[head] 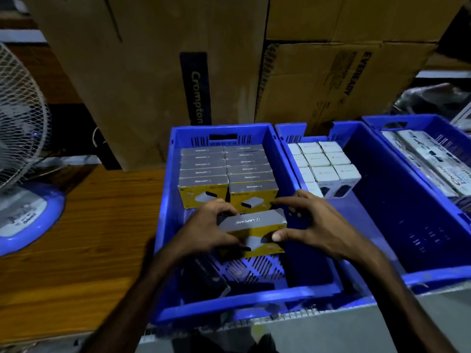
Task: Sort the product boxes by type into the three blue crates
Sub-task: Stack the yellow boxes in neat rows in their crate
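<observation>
Both hands, left hand [204, 225] and right hand [313, 225], grip 1 yellow-grey box [254, 231] over the left crate [165, 225], near 2 rows of like boxes [226, 171]. The middle crate [382, 212] holds white boxes [323, 161]; the right crate [413, 123] holds long boxes [433, 159].

— How is the light?
— Dim, bluish. The glossy rim of the blue plastic crate [229, 305] catches a soft sheen.
— Sharpness?
— Centre fairly clear; the edges bow outward, and the forearms blur low in view.
</observation>
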